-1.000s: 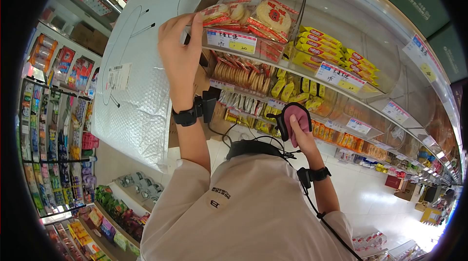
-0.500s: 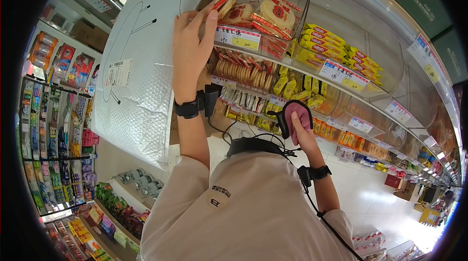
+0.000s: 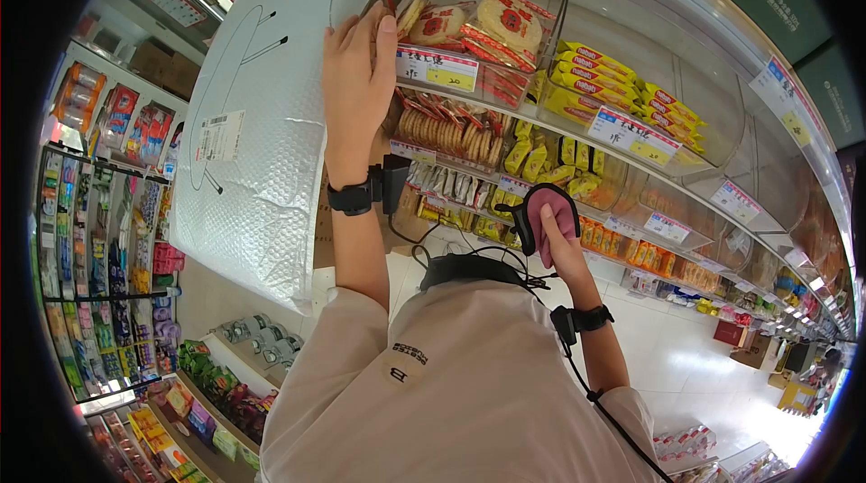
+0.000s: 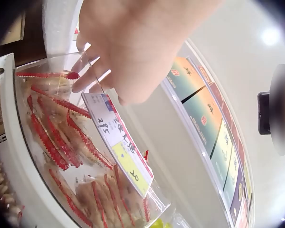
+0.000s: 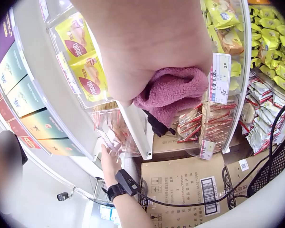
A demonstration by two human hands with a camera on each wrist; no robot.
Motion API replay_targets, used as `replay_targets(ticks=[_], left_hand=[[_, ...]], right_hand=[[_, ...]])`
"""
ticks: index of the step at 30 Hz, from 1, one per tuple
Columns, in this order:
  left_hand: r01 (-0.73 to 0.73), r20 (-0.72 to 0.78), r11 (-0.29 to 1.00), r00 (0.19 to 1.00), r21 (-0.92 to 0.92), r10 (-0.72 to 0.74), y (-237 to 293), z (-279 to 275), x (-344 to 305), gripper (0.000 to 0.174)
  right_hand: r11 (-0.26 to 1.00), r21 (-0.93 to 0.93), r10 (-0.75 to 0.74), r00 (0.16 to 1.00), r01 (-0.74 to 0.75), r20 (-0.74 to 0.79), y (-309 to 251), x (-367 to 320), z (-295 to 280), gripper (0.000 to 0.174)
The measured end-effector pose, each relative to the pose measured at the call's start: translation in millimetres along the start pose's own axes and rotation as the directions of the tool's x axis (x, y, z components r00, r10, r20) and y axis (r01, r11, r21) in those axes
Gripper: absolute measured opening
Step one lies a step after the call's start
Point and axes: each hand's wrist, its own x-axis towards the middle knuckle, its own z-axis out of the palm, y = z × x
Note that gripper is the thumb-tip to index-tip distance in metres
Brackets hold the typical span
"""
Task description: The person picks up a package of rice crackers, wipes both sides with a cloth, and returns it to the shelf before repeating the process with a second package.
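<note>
My left hand [image 3: 356,100] reaches over the front corner of a clear bin [image 4: 42,190] of rice crackers. In the left wrist view its spread, slightly bent fingers [image 4: 88,78] show through the clear wall among the packets, while the thumb stays outside near a price tag [image 4: 118,142]. One rice cracker packet [image 3: 413,12] leans on edge beside these fingers; others lie flatter, such as a rice cracker packet [image 3: 510,23] to its right. Lower down, my right hand [image 3: 564,253] holds a fluffy pink cloth [image 5: 173,90] with black edging, the thumb laid across it.
Yellow nabati wafer packs [image 3: 591,77] fill the neighbouring bin. Shelves below hold more crackers [image 3: 451,136] and small packets. A silver padded sheet [image 3: 244,185] hangs at the left, and cardboard boxes [image 5: 185,190] stand under the shelves. A black cable [image 5: 204,197] runs from the wrist camera.
My left hand first moved right and raised a cracker packet at the bin's left end. The packet now stands lower and more upright, the fingers slightly back. The right hand stays with the cloth.
</note>
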Motion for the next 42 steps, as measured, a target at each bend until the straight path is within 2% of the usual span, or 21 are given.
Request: replay_targets(ticks=[1, 4, 7, 10, 14, 17, 19, 20, 23, 25, 26, 28, 29, 31, 32, 36, 39, 42], left_hand=[[-0.040, 0.006, 0.999, 0.999, 0.027, 0.040, -2, 1, 0, 0.044], [0.026, -0.020, 0.999, 0.999, -0.022, -0.027, 0, 0, -2, 0.043], [-0.004, -0.233, 0.999, 0.972, -0.046, -0.007, 8, 3, -6, 0.033], [0.033, -0.342, 0.999, 0.938, -0.043, -0.046, 16, -8, -33, 0.025], [0.191, -0.064, 0.933, 0.973, -0.304, -0.221, 4, -2, -79, 0.021], [0.477, 0.195, 0.783, 0.879, -0.400, -0.435, -15, 29, -94, 0.030], [0.587, 0.358, 0.622, 0.809, -0.518, -0.466, -31, 52, -106, 0.031], [0.526, 0.357, 0.765, 0.842, -0.372, -0.406, -58, 71, -116, 0.025], [0.191, 0.182, 0.936, 0.973, -0.297, -0.141, -63, 114, -122, 0.020], [0.312, 0.362, 0.928, 0.904, -0.201, -0.226, -38, 119, -110, 0.018], [0.202, 0.341, 0.955, 0.933, -0.219, -0.119, -39, 132, -111, 0.018], [-0.022, 0.292, 0.970, 0.952, -0.241, 0.094, -45, 158, -109, 0.019], [0.025, 0.342, 0.977, 0.938, -0.211, 0.050, -45, 167, -113, 0.020], [0.106, 0.433, 0.984, 0.901, -0.146, -0.033, -44, 187, -115, 0.023], [0.080, 0.419, 0.990, 0.907, -0.114, -0.025, -57, 209, -123, 0.023], [-0.024, 0.132, 0.995, 0.991, -0.100, 0.037, -59, 229, -128, 0.022], [0.052, 0.209, 0.996, 0.977, -0.073, -0.035, -54, 226, -128, 0.023], [0.024, 0.265, 0.999, 0.964, -0.039, -0.013, -51, 221, -126, 0.022]], right_hand=[[1.000, -0.001, 0.011, 1.000, -0.011, 0.003, 1, 1, -1, 0.037], [0.999, -0.013, 0.040, 0.999, -0.040, 0.022, -5, -1, -2, 0.037], [0.999, -0.027, 0.031, 0.999, -0.030, 0.013, -7, -3, -3, 0.036], [1.000, -0.001, 0.001, 1.000, -0.001, -0.018, -3, -3, -4, 0.036], [1.000, 0.016, -0.025, 0.999, 0.026, -0.035, 1, -2, -6, 0.035], [0.999, 0.003, -0.037, 0.997, 0.037, -0.067, 5, 0, -6, 0.034], [1.000, 0.006, -0.004, 0.998, 0.004, -0.055, 4, -2, -6, 0.034], [1.000, -0.006, 0.019, 0.999, -0.019, -0.038, -1, -4, -7, 0.034], [1.000, -0.015, 0.007, 1.000, -0.007, -0.017, -2, -5, -6, 0.036], [1.000, -0.016, 0.017, 1.000, -0.017, -0.009, -5, -5, -6, 0.038], [0.998, -0.036, 0.043, 0.999, -0.044, -0.012, -4, -6, -7, 0.040], [0.999, -0.053, -0.014, 0.999, 0.012, -0.044, 3, -4, -9, 0.041], [0.997, -0.061, -0.047, 0.997, 0.044, -0.060, 5, -4, -9, 0.042], [1.000, -0.019, 0.010, 0.999, -0.011, -0.052, 2, -7, -9, 0.044], [1.000, -0.004, 0.024, 0.998, -0.025, -0.063, 4, -8, -9, 0.045], [1.000, 0.010, 0.023, 0.997, -0.022, -0.072, 11, -8, -13, 0.047], [0.999, -0.024, 0.038, 0.995, -0.040, -0.090, 9, -11, -15, 0.048], [0.993, -0.031, 0.109, 0.990, -0.112, -0.091, -8, -17, -12, 0.040]])
